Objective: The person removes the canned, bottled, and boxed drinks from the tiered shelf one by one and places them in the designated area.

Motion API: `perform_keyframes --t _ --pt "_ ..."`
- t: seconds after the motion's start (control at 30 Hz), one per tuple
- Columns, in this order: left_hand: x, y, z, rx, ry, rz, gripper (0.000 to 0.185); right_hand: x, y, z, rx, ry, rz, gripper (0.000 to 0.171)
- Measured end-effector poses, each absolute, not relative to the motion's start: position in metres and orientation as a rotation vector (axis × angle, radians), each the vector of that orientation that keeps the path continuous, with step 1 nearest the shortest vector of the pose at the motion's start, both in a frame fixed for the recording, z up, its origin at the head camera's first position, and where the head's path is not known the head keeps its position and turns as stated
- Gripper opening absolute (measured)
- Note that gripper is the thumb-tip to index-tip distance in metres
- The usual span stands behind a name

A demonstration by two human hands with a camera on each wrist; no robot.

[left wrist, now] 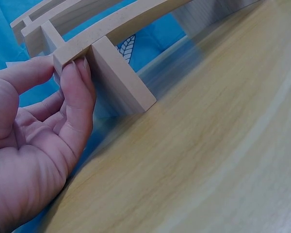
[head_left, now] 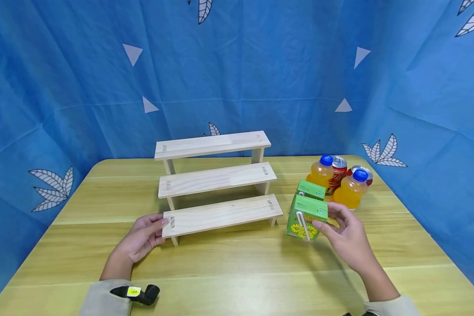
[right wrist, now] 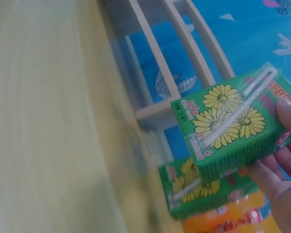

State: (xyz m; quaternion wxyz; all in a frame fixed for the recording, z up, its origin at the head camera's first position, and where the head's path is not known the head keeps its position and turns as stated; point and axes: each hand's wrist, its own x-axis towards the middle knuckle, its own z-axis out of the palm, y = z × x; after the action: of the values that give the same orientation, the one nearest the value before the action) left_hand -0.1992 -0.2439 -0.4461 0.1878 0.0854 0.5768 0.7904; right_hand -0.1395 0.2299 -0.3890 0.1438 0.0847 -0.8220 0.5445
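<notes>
My left hand [head_left: 142,237] pinches the front left corner of the lowest board of a three-step wooden shelf [head_left: 221,215], thumb on top and fingers beneath. In the left wrist view the thumb and fingers [left wrist: 77,92] close round that board's end, beside a leg. My right hand [head_left: 349,235] grips a green juice box [head_left: 309,215] with yellow flowers and a white straw on its front. The box is tilted, and in the right wrist view it hangs above the tabletop. Just behind it stands a second green juice box [head_left: 311,188], partly hidden.
Behind the boxes stand two orange drink bottles [head_left: 351,191] with blue caps and two red cans [head_left: 339,164], partly hidden. The wooden table [head_left: 229,281] meets a blue curtain [head_left: 237,79] at its back and sides.
</notes>
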Motion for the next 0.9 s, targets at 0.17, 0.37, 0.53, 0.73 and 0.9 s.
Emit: perform_keyframes --t 0.17,0.37,0.53,0.73,0.9 --pt "-0.2 -0.245 -0.445 0.24 1.632 2.224 0.014 -0.138 0.241 -0.396 0.162 -2.397 1.542 0.046" --pt "-0.199 -0.243 -0.445 0.233 1.623 2.228 0.013 -0.138 0.254 -0.405 0.087 -2.393 1.519 0.045" --pt "-0.198 -0.243 -0.446 0.218 1.621 2.232 0.012 -0.137 0.265 -0.409 0.008 -2.387 1.481 0.045" --pt "-0.198 -0.243 -0.445 0.216 1.623 2.235 0.012 -0.138 0.275 -0.412 -0.09 -2.381 1.429 0.047" --pt "-0.198 -0.243 -0.445 0.216 1.621 2.238 0.012 -0.141 0.281 -0.415 -0.155 -2.372 1.428 0.048"
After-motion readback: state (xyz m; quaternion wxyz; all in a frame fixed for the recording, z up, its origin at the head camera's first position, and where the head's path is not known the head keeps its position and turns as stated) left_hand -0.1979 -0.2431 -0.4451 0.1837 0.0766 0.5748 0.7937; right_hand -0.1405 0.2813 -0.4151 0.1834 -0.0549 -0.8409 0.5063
